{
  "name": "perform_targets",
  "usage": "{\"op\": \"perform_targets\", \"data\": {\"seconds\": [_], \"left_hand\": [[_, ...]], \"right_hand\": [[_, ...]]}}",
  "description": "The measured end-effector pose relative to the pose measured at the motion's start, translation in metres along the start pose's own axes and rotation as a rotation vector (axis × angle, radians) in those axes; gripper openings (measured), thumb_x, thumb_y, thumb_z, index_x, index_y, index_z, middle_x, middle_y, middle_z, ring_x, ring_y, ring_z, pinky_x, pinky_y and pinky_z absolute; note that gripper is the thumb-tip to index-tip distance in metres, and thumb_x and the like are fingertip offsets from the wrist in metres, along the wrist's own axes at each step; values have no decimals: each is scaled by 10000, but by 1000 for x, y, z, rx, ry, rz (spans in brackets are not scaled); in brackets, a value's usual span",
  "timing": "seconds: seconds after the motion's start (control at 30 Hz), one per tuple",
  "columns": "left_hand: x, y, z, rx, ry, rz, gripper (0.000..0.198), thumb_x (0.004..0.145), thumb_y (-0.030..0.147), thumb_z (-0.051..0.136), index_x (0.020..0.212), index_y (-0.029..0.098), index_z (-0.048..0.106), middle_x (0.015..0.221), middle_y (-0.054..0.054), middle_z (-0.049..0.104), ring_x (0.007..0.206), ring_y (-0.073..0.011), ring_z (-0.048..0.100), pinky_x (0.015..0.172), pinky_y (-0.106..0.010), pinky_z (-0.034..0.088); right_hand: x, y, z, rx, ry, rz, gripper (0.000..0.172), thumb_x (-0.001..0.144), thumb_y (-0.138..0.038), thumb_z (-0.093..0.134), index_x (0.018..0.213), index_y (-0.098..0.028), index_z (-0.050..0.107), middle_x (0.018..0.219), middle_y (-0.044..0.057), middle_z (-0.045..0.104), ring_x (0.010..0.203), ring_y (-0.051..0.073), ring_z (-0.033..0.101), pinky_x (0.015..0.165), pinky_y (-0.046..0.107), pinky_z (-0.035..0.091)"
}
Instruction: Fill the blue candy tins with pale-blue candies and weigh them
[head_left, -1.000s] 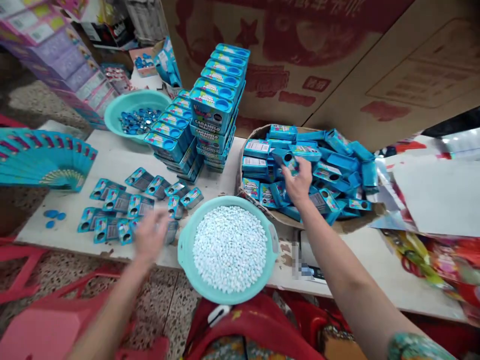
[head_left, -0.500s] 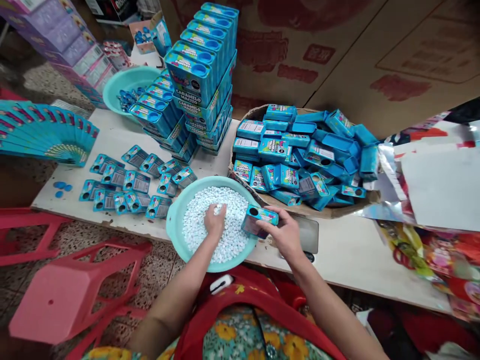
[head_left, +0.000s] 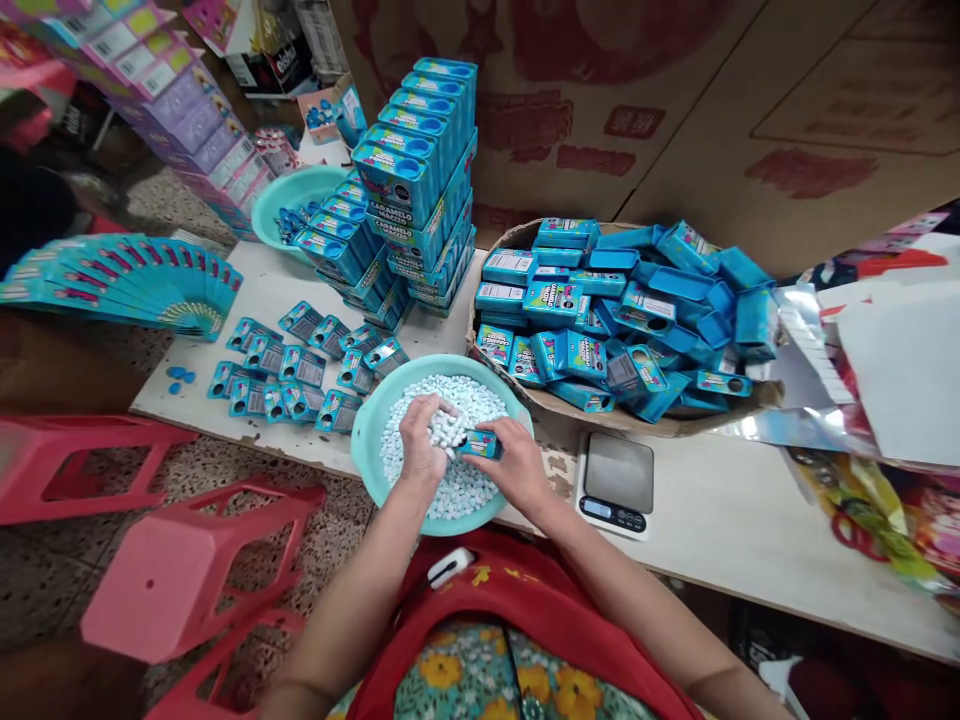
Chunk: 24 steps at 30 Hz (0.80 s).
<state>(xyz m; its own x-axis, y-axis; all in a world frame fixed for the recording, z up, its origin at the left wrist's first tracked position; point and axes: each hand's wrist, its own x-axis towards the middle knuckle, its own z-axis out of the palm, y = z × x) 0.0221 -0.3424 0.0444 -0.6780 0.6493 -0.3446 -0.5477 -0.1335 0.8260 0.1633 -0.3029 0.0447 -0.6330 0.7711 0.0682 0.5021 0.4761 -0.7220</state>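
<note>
Over a mint-green basin (head_left: 366, 440) full of small white candies (head_left: 459, 497), my left hand (head_left: 424, 440) is cupped round a heap of those candies. My right hand (head_left: 516, 462) grips a small blue candy box (head_left: 481, 444), tipped on its side with its end against the heap. Some candies sit right at the box's end, but its opening is hidden. Left of the basin, several small blue boxes (head_left: 302, 366) lie on the table with dark round holes showing. To the right of my right hand lies a digital kitchen scale (head_left: 619, 472).
A cardboard tray (head_left: 675, 428) heaped with blue boxes stands behind the basin. Stacked blue boxes (head_left: 409, 170) rise at the back, beside another green basin (head_left: 262, 205). Blue caps (head_left: 180, 375) and fanned blue cards (head_left: 150, 285) lie left. Pink stools (head_left: 161, 580) stand below; scissors (head_left: 855, 535) lie right.
My left hand has come up out of the candies with a handful. My right hand has moved left over the basin, tilting the box towards it. The scale is now uncovered.
</note>
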Motion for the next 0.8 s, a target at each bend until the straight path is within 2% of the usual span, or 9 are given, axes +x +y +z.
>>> {"op": "perform_targets", "data": {"seconds": [0.1, 0.3, 0.43, 0.6, 0.8], "left_hand": [[0, 2, 7, -27, 17, 63, 239, 734, 358, 653, 681, 161, 529, 656, 6, 553, 609, -122, 562, 637, -260, 468], [7, 9, 12, -2, 50, 80, 288, 769, 396, 642, 680, 163, 499, 590, 30, 510, 510, -97, 524, 540, -228, 436], [9, 13, 15, 67, 12, 108, 306, 781, 411, 628, 661, 166, 490, 571, 34, 506, 497, -96, 526, 534, -223, 433], [11, 9, 15, 169, 12, 204, 292, 796, 402, 613, 660, 167, 505, 526, 40, 507, 513, -100, 541, 610, -235, 464], [9, 6, 21, 146, -53, 168, 301, 812, 401, 597, 646, 160, 525, 566, 22, 515, 540, -114, 561, 561, -234, 444]], "right_hand": [[4, -8, 7, -46, -45, -50, 362, 717, -388, 759, 998, -196, 638, 931, 68, 661, 922, 262, 593, 821, 386, 442], [13, -11, 6, 13, -4, -32, 353, 699, -407, 769, 969, -218, 644, 912, 58, 676, 903, 257, 613, 807, 380, 428], [15, -11, 9, 80, 49, 14, 351, 686, -413, 778, 952, -221, 653, 905, 58, 680, 893, 254, 621, 812, 379, 435], [15, -10, 10, 127, 92, 55, 361, 685, -433, 772, 949, -218, 651, 911, 51, 677, 910, 240, 620, 824, 364, 441], [17, -2, 10, 167, 100, 82, 367, 675, -421, 782, 949, -216, 650, 902, 41, 673, 910, 226, 616, 834, 351, 440]]}}
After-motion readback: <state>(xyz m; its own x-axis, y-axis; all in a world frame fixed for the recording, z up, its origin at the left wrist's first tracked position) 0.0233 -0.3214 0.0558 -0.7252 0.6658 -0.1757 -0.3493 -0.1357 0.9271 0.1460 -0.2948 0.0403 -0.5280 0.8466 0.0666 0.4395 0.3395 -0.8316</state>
